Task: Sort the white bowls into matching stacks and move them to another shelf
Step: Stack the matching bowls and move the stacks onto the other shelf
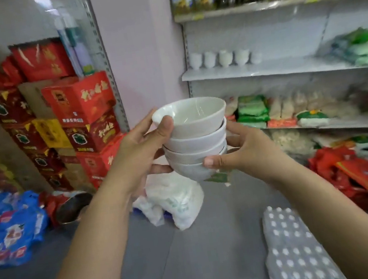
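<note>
While both hands grip it, bowl stack (193,138) sits btwn left hand (141,145) & right hand (248,149).

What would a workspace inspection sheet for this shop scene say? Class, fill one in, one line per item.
Surface: white shelf, bare in the middle; grey floor below.
Job's things: stack of white bowls, about four nested, held in mid-air.
Clutter: small white cups on the shelf's left; green packets on its right; white plastic bag and bottle pack on the floor.
Grippers: left hand and right hand clasp the stack from both sides.
Cables: nothing seen.
Surroundings: red boxes stacked left; stocked shelves right.
</note>
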